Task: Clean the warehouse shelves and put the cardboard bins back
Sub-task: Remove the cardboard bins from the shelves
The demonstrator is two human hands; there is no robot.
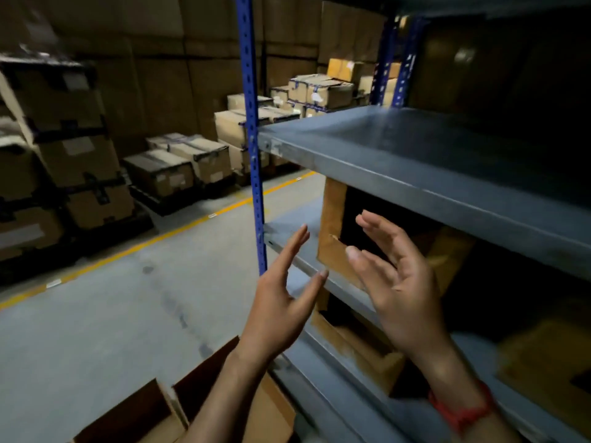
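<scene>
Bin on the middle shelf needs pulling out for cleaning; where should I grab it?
Best grip the cardboard bin by its side walls, from the aisle, one hand each. Its front is cut low, leaving the left wall tall and exposed at the shelf edge; the right wall is lost in shadow. The left hand and right hand are open before it.

We view shelving point(415, 161) at right, a cardboard bin point(332, 219) on its lower shelf point(291, 243); stacked cartons point(80, 155) stand left, beyond the aisle point(128, 298).
</scene>
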